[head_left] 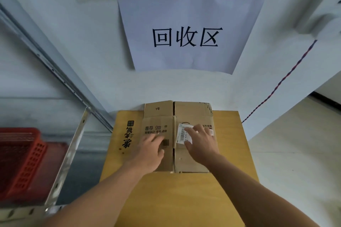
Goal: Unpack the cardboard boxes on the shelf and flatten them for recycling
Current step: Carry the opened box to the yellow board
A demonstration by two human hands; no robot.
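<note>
Two hands press down on a brown cardboard box (pixel 191 112) that is already flat, in the lower middle of the frame. It lies on top of a bigger yellow cardboard sheet (pixel 175 199), also flat, on the white surface (pixel 286 171) just below the paper sign (pixel 186 37) on the wall. The left hand (pixel 150 151) lies on the left half of the box. The right hand (pixel 202 143) lies on the right half, partly over a white barcode label (pixel 181 132). Both hands are spread out flat — the fingers (pixel 195 129) are straight and grip nothing.

What could go wrong? The brown box has a split down its middle and stiff folds, so I think it may spring back up when the hands lift off. If the push is harder on one side, the box could slide on the yellow sheet and end up crooked. A red and black twisted cord (pixel 276 86) runs close by at the right — a sliding box could bump it. A red basket (pixel 22 160) sits on the metal shelf (pixel 73 145) at the lower left, well away from the hands.
</note>
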